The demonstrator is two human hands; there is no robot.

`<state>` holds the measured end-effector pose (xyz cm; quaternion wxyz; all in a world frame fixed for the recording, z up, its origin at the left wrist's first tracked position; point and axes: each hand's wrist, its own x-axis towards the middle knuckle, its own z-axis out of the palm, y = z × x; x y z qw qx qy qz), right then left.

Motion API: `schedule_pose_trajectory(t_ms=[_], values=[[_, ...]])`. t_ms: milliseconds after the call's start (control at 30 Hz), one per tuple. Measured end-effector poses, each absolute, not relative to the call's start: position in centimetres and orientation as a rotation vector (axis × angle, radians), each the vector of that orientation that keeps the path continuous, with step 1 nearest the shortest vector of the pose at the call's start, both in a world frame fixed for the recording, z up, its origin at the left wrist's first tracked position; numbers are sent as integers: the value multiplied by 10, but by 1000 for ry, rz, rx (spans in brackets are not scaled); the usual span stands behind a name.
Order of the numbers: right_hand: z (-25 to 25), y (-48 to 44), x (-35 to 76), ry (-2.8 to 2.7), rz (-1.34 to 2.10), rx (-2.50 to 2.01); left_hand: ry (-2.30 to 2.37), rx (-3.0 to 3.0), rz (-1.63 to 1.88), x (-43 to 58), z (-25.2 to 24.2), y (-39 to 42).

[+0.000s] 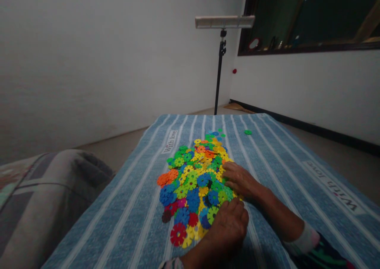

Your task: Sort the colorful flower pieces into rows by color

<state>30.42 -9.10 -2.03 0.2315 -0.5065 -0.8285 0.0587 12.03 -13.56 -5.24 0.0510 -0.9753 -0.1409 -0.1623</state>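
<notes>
A heap of flat plastic snowflake discs in green, yellow, blue, orange and red lies on a blue striped cloth. My left hand rests at the pile's near edge, fingers curled down onto the discs; what they hold, if anything, is hidden. My right hand lies on the pile's right side with its fingers bent among the discs. One green disc sits apart, farther back on the cloth.
The cloth bears the words "With love". A rolled grey blanket or cushion lies at the left. A light stand rises behind the cloth near the corner of white walls. A dark window is at upper right.
</notes>
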Motion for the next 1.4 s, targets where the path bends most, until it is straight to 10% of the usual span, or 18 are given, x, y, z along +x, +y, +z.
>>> schedule_pose_trajectory(t_ms=[1400], values=[[-13,-121,337,-1655,761,-1731,-305,-3040,-420,121,-35,-139]])
